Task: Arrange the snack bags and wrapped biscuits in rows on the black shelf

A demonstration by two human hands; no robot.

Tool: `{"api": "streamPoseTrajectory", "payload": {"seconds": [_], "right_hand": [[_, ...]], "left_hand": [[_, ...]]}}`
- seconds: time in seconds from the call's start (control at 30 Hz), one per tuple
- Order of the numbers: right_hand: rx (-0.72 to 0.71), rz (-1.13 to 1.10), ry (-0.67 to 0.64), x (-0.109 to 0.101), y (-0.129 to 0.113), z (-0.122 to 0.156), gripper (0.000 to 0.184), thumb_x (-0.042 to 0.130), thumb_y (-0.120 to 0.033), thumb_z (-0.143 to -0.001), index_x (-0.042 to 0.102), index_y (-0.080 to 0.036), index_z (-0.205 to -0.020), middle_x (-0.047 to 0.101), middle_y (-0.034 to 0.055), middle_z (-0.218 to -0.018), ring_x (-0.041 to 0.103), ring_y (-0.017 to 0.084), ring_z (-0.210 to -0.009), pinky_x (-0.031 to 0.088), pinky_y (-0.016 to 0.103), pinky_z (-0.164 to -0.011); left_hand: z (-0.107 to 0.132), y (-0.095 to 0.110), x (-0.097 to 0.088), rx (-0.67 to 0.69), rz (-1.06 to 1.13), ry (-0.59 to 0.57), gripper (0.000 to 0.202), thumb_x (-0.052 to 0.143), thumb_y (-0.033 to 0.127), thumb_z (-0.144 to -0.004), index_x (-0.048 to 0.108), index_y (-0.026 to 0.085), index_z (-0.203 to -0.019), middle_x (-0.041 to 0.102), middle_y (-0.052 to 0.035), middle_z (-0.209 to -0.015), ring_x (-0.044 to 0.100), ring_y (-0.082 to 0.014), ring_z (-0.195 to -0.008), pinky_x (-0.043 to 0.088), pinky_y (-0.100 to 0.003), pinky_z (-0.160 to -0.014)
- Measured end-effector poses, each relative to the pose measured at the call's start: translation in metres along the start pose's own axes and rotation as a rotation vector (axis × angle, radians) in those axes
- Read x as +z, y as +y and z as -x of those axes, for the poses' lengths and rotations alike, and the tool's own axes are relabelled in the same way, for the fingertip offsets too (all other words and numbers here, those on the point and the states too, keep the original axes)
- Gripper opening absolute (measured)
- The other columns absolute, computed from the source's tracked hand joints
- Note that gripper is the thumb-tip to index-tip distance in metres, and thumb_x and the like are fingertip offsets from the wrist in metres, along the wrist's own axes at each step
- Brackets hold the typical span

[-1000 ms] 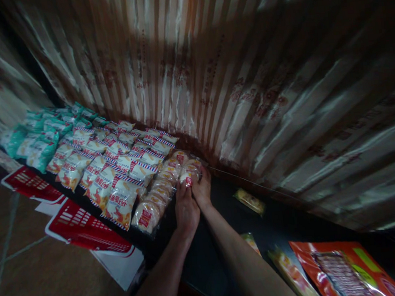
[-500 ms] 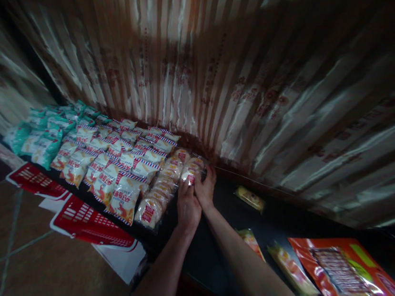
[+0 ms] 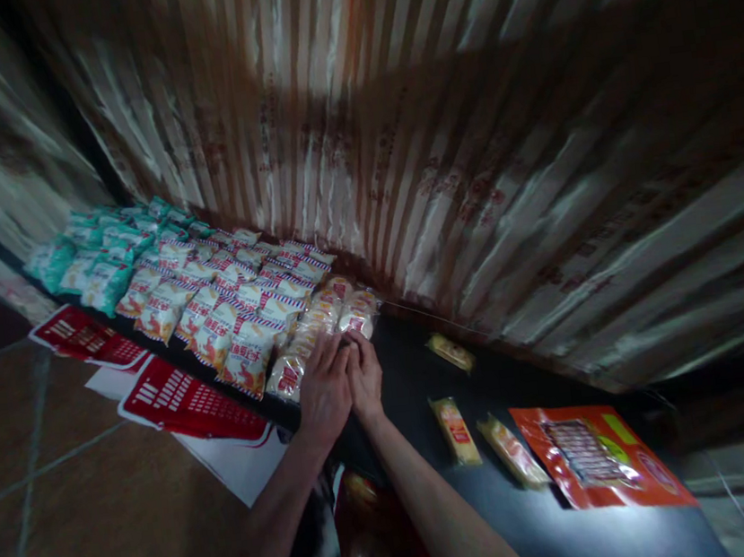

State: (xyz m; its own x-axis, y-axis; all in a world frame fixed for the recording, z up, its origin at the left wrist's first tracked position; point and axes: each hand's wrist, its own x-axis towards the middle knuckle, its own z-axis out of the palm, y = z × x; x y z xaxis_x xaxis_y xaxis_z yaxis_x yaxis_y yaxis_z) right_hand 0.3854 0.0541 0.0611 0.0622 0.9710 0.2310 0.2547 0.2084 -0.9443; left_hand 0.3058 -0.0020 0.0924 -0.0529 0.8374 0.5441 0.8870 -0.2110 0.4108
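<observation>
My left hand (image 3: 326,391) and my right hand (image 3: 365,377) are side by side at the near end of a short row of clear-wrapped round pastries (image 3: 357,314). Their fingers are bent inward and the fingertips meet, so both hands look closed. Anything between them is hidden. The left fingers lie against a longer row of the same round pastries (image 3: 307,333), which has a red label at its front end. Farther left, several white snack bags (image 3: 245,348) with striped edges stand in rows.
Green snack bags (image 3: 105,280) fill the shelf's far left. Red price signs (image 3: 188,405) hang off the front edge. On the black shelf (image 3: 401,356) to the right lie small yellow packets (image 3: 455,431) and a large orange bag (image 3: 597,454). A plastic-covered corrugated backdrop (image 3: 400,176) rises behind.
Both hands have drawn back toward me from the short pastry row, uncovering its front pastry. The view has shifted, showing more of the packets at the right.
</observation>
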Motion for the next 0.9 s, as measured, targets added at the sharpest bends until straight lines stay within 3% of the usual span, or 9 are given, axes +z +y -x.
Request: {"api": "streamPoseTrajectory", "payload": {"seconds": [0.13,0.27,0.53,0.73,0.9], "right_hand": [[0.103,-0.035,-0.064,0.021,-0.007,0.011,0.054,0.033,-0.050,-0.089,0.056,-0.013,-0.122,0.053,0.0132,-0.133,0.045,0.021,-0.126,0.028,0.040,-0.111],[0.152,-0.056,-0.128,0.034,-0.003,0.014,0.065,0.028,-0.057,-0.089,0.048,-0.013,-0.133,0.043,0.0111,-0.143,0.034,0.021,-0.136,0.020,0.040,-0.115],[0.134,-0.010,-0.139,0.048,0.003,0.016,0.073,0.022,-0.062,-0.089,0.041,-0.010,-0.138,0.039,0.0117,-0.145,0.032,0.020,-0.137,0.021,0.039,-0.115],[0.116,0.006,-0.102,0.043,-0.001,0.016,0.069,0.023,-0.058,-0.090,0.042,-0.011,-0.137,0.040,0.0124,-0.145,0.034,0.020,-0.136,0.022,0.040,-0.115],[0.095,-0.037,0.012,0.015,-0.003,0.024,0.061,0.029,-0.055,-0.090,0.048,-0.014,-0.131,0.049,0.0131,-0.137,0.042,0.021,-0.129,0.028,0.042,-0.111]], "left_hand": [[0.021,-0.029,-0.009,0.026,-0.147,0.023,0.045,0.041,0.009,-0.085,0.049,0.011,-0.129,0.046,-0.0123,-0.140,0.017,-0.0263,-0.142,0.033,-0.049,-0.110],[0.033,-0.052,-0.003,0.080,-0.214,-0.029,0.048,0.045,0.014,-0.083,0.047,0.009,-0.131,0.043,-0.0121,-0.142,0.016,-0.0280,-0.142,0.028,-0.048,-0.112],[0.035,-0.070,0.016,0.096,-0.237,-0.042,0.050,0.040,0.015,-0.086,0.044,0.009,-0.135,0.046,-0.0130,-0.140,0.027,-0.0270,-0.138,0.028,-0.046,-0.112],[0.036,-0.071,0.016,0.127,-0.205,0.001,0.050,0.041,0.016,-0.086,0.043,0.008,-0.136,0.045,-0.0141,-0.141,0.025,-0.0265,-0.139,0.025,-0.046,-0.112],[0.041,-0.066,0.005,0.080,-0.208,0.096,0.048,0.045,0.023,-0.089,0.044,0.011,-0.135,0.040,-0.0149,-0.144,0.020,-0.0279,-0.141,0.022,-0.049,-0.113]]}}
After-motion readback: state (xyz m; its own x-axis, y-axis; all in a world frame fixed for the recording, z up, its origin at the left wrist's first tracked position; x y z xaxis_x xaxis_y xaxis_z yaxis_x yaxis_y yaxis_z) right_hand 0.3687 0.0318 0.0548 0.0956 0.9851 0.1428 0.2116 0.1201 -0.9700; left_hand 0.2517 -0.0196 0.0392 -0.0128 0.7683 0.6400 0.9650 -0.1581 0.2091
